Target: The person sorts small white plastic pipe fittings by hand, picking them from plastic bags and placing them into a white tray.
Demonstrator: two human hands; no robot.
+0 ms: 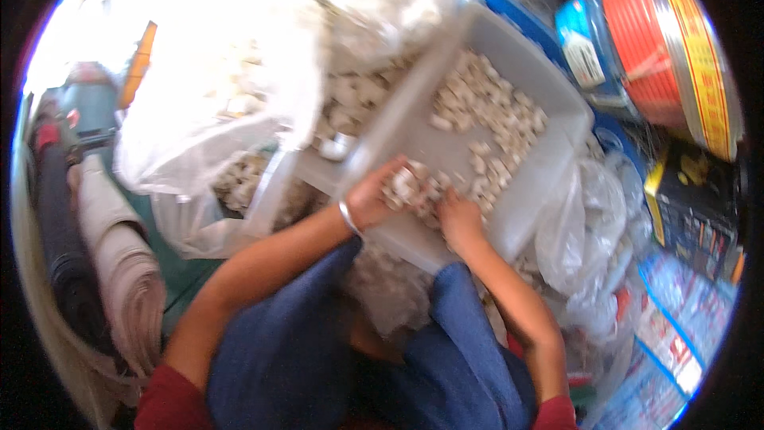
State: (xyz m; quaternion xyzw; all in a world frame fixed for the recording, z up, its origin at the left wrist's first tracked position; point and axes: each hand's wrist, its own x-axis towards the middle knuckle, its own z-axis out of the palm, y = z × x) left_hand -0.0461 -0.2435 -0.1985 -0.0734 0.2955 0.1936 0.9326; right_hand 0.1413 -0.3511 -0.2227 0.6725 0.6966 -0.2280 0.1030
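Observation:
My left hand (380, 191), with a silver bangle at its wrist, cups several small whitish pieces (406, 184) over the near end of a grey plastic tub (513, 36). Close on its right, my right hand (459, 218) is down among more such pieces, its fingertips hidden by blur and by the hand itself. Inside the tub a spread of small off-white pieces (501, 110) lies along the far and right side. Larger whitish lumps (352, 95) fill a container just left of the tub.
White plastic bags (203, 161) holding pale pieces stand at the left, beside rolls of pale material (119, 263). Crumpled clear bags (573, 227) lie right of the tub. Farther right are reels of red tubing (638, 42), a black and yellow box (692, 209) and blue-edged printed packs (674, 334).

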